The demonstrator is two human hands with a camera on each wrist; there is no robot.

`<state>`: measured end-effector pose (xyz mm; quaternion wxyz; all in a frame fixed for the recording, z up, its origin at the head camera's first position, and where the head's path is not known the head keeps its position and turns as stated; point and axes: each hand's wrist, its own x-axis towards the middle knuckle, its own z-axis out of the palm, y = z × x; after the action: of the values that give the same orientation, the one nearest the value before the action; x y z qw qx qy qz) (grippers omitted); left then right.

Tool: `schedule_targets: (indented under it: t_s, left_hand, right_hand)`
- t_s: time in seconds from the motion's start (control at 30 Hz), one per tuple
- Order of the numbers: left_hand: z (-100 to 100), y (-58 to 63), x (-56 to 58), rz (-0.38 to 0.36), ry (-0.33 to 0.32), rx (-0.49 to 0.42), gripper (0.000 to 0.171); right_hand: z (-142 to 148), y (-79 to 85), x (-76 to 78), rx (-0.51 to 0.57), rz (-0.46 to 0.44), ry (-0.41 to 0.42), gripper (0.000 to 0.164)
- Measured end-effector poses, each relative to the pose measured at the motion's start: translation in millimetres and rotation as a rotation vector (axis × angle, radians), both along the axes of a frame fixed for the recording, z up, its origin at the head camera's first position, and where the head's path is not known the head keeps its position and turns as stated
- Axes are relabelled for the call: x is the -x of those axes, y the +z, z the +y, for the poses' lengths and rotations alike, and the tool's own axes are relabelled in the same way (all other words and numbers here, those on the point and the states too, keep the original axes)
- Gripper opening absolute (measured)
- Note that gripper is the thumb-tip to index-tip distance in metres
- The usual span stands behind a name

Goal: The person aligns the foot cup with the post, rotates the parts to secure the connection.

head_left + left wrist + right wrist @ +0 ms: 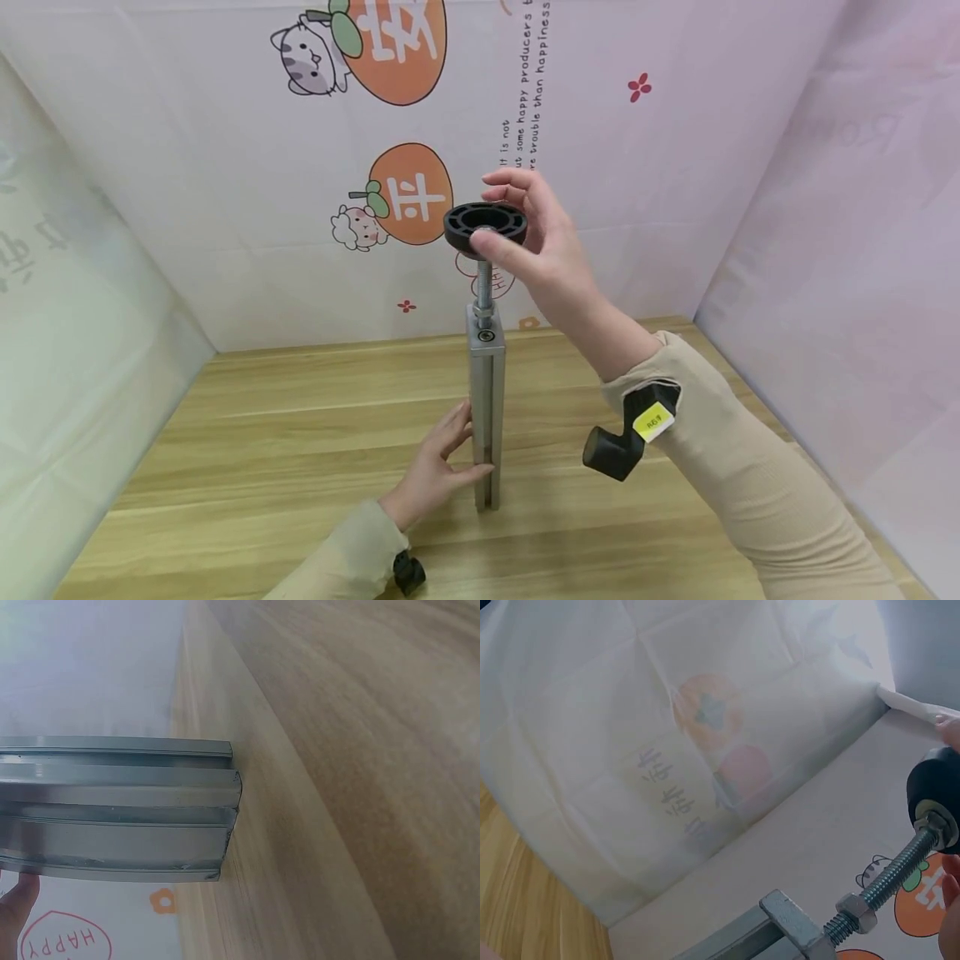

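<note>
Centrally in the head view, a slotted metal profile (pixel 486 400), upright over the wood-grained tabletop (pixel 300 433), with a flat plate across its top end. Above that plate, a nut (pixel 484 312) on a threaded rod (pixel 484 282), and at the very top of the rod a black round foot (pixel 480 215), ribbed and hollow in the middle. Around the lower part of the profile, the left hand (pixel 435 471) — fingers at the left side, thumb across the near face, closed enough for a grip. Up at the foot, the right hand (pixel 551 258), fingers spread in a wide, loose curve behind, thumb over the near rim; impossible to tell whether the fingers behind touch it. On both wrists, black devices (pixel 615 450) over beige sleeves (pixel 757 475); behind everything, a pale backdrop (pixel 600 167) with cartoon oranges. In the left wrist view, the profile sideways across the picture, its lower end right by the wood — actual contact not clear — and one fingertip at its edge. In the right wrist view, rod, nut and foot at the lower right, with parts of the fingers at the picture's edge, to either side of the foot.
</note>
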<state>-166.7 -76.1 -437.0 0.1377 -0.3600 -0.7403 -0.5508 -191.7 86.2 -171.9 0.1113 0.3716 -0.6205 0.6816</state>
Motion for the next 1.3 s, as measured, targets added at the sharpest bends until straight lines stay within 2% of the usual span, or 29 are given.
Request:
schedule_targets:
  t_s: [0.13, 0.23, 0.3, 0.37, 0.57, 0.87, 1.07, 1.3]
  left_hand:
    - [1, 0.6, -1.3, 0.005, 0.009, -0.006, 0.097]
    - [1, 1.0, -1.9, 0.008, 0.017, -0.012, 0.098]
    - [1, 0.6, -1.7, 0.016, 0.019, -0.010, 0.099]
    - [1, 0.3, -1.4, 0.023, 0.016, -0.012, 0.099]
    - [2, 2.0, -2.4, 0.004, 0.005, -0.015, 0.097]
    - [2, 0.9, -1.7, 0.009, 0.004, -0.023, 0.096]
    - [3, 1.6, -2.5, -0.014, 0.001, -0.025, 0.096]
    - [3, 1.1, -2.8, 0.000, 0.011, -0.023, 0.098]
  right_hand:
    - [0, -5.5, 11.3, 0.149, -0.084, 0.282, 0.040]
    - [1, -8.2, 17.8, 0.231, -0.176, 0.492, 0.045]
    - [1, -8.7, 20.2, 0.252, -0.236, 0.598, 0.050]
    - [1, -8.6, 21.5, 0.265, -0.288, 0.662, 0.054]
    - [-1, -10.6, 24.9, 0.283, -0.347, 0.731, 0.061]
    - [-1, -8.1, 23.8, 0.339, -0.362, 0.808, 0.059]
    - [-2, -8.2, 22.4, 0.321, -0.337, 0.797, 0.058]
    - [-3, -8.8, 23.0, 0.339, -0.330, 0.813, 0.055]
